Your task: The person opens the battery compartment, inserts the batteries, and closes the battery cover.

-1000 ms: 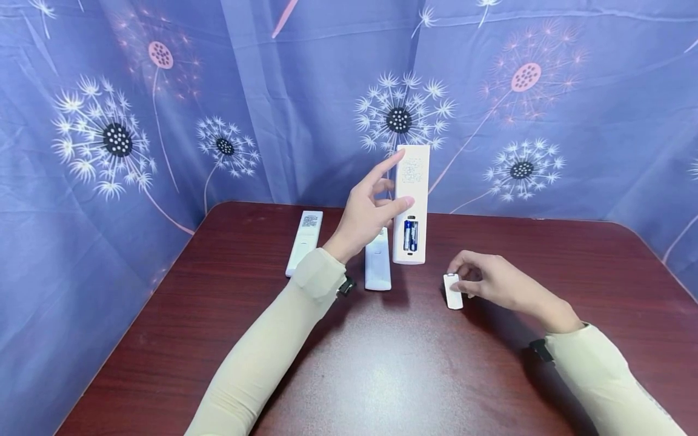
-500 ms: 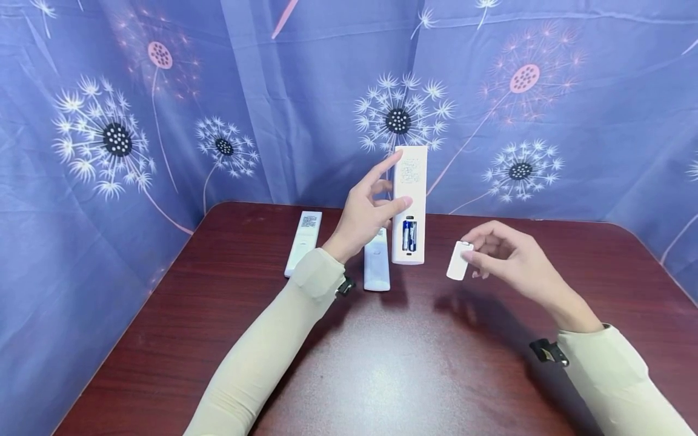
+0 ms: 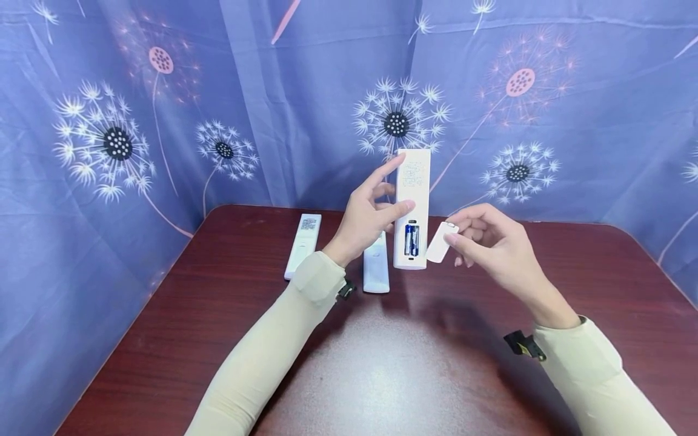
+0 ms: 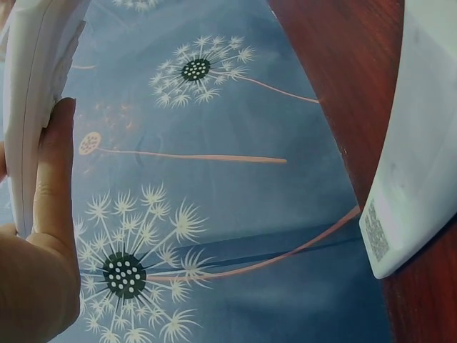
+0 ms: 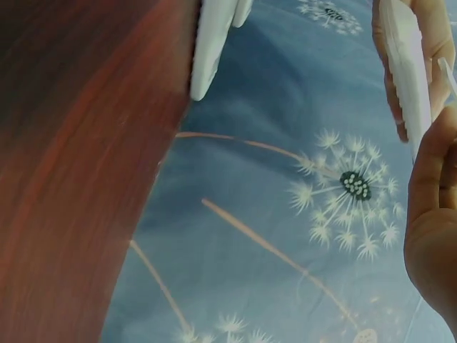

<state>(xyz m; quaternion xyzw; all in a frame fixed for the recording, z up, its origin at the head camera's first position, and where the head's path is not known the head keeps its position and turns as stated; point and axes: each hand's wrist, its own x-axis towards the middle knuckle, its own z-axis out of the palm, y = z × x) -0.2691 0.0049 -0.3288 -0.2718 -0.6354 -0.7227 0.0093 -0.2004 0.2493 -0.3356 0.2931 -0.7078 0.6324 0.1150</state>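
Observation:
My left hand grips a white remote control upright above the table, its back facing me. Thumb and fingers clasp its left edge, and the far side is hidden. Low on that back, an uncovered battery compartment shows two blue batteries. Between thumb and fingers my right hand pinches a small white battery cover, tilted, close beside the remote's lower right edge. In the left wrist view the held remote appears edge-on at the left; the right wrist view shows it edge-on too, near my right hand.
Two more white remotes lie back-up on the dark red wooden table: one at the left, another partly behind my left hand. A blue dandelion-print curtain hangs behind the table and along its left side.
My right hand has lifted the battery cover off the table and brought it up and leftward to the remote's side. The left hand and its remote have stayed nearly still.

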